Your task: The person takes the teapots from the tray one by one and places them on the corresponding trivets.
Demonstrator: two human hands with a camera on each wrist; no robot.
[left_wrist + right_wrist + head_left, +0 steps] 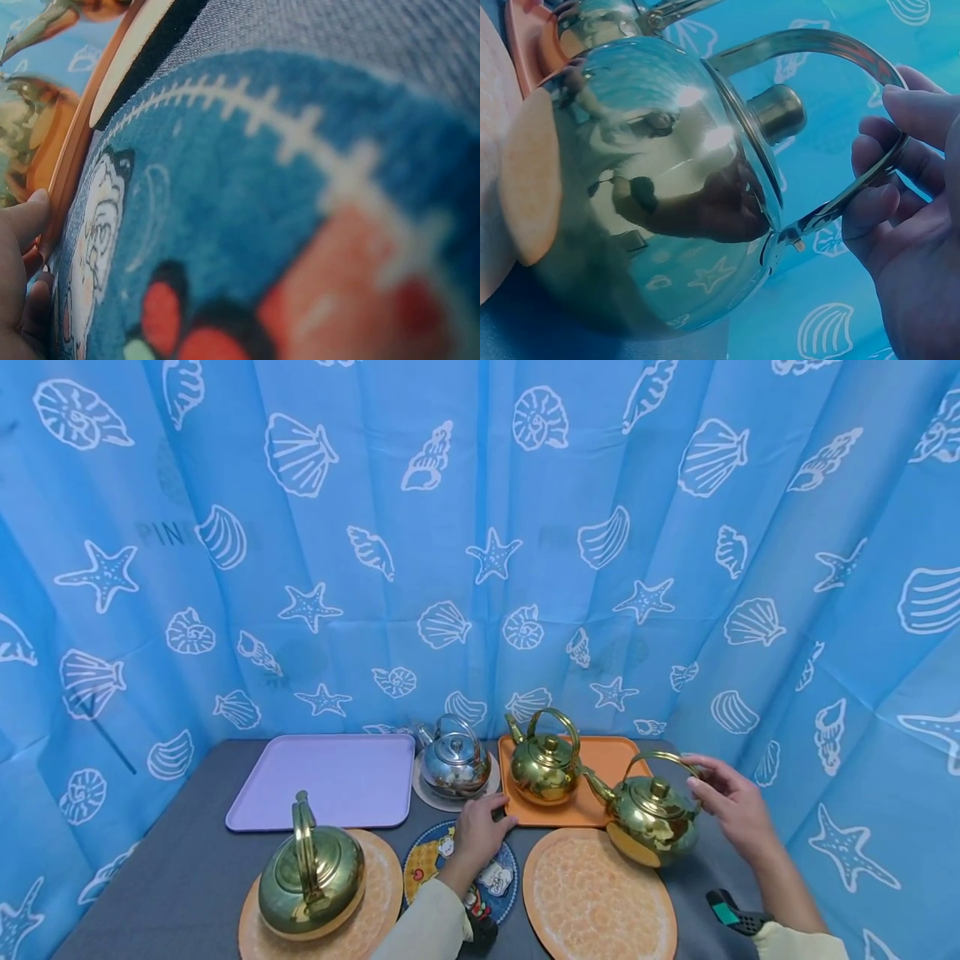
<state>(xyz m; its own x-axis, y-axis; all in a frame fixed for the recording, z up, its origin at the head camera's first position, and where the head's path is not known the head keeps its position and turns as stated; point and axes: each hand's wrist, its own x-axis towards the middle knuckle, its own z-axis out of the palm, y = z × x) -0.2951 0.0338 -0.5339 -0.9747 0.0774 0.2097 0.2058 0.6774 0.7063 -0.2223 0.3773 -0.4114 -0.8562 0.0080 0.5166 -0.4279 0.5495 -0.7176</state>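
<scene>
My right hand (731, 802) grips the arched handle of a gold teapot (652, 822) at the orange tray's front right corner. Its lidded body and my curled fingers (877, 206) show close up in the right wrist view; whether its base touches anything, I cannot tell. My left hand (480, 835) pinches the front left corner of the orange tray (622, 747), above a blue cartoon-print round mat (506, 893). On that tray stands another gold teapot (546, 768), its spout pointing left. In the left wrist view, fingers (30, 214) meet the tray's rim.
A large gold kettle (311, 877) stands on a round tan mat (382, 868) at front left. Behind are a lilac tray (330, 777) and a silver teapot (453, 768) on a pale round mat. Another tan mat (600, 893) lies front right. A blue shell-print curtain (480, 527) hangs behind.
</scene>
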